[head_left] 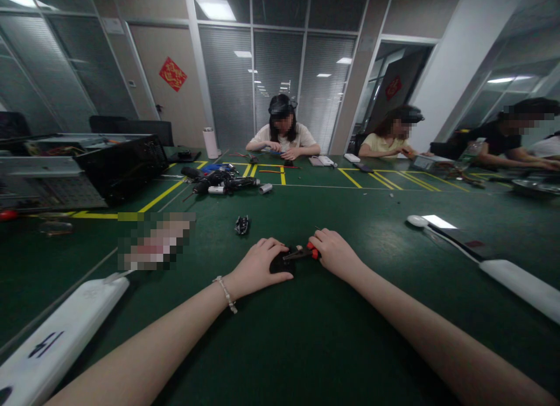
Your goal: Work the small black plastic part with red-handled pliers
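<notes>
In the head view, the person's two bare hands met over the middle of a green surface. The left hand was curved around a small black piece, its thumb on the near side and its fingers on the far side. The right hand was closed on the red handles of a pair of pliers, whose dark nose pointed left across the piece. Dark metal lay against dark plastic there, so whether the jaws actually gripped the piece could not be told. A pale bracelet circled the left wrist.

Just beyond the left hand stood a black part, apart from everything else. Farther back lay a heap of cables, with a grey cylinder beside its right end. A computer case took up the far left of the surface. Nearer, on the left, lay a white slab with a dark mark on it; a second slab lay at the right. Across the surface, a co-worker sat with bent head near a pink bottle.
</notes>
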Demonstrator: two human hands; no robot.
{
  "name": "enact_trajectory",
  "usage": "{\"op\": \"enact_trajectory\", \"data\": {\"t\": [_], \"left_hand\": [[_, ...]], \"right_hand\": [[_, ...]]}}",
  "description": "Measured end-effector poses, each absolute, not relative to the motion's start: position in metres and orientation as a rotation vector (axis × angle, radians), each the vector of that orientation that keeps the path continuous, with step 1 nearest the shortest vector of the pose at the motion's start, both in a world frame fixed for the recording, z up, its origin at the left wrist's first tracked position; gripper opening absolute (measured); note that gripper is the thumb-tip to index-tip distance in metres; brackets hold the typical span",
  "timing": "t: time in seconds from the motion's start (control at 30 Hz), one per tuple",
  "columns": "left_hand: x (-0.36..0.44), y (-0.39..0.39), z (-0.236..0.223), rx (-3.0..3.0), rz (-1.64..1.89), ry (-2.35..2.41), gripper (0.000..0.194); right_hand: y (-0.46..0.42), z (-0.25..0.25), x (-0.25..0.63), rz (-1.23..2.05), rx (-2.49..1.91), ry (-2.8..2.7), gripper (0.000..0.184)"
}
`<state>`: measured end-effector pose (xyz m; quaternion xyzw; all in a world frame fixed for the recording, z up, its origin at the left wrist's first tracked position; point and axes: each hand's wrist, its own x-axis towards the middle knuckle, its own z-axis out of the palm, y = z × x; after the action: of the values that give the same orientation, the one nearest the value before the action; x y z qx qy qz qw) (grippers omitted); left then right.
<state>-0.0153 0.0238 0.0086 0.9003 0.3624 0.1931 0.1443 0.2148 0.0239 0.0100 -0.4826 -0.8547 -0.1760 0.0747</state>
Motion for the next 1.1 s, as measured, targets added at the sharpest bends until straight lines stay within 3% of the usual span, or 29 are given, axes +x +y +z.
{"op": "enact_trajectory", "data": {"t": [1.1], "left_hand": [[-0.0153,0.0218,0.0117,2.593,0.544,1.043,0.054]], "right_hand": [[0.0210,0.0130,0.2138,-0.562,-1.475,-2.546,0.024]]}}
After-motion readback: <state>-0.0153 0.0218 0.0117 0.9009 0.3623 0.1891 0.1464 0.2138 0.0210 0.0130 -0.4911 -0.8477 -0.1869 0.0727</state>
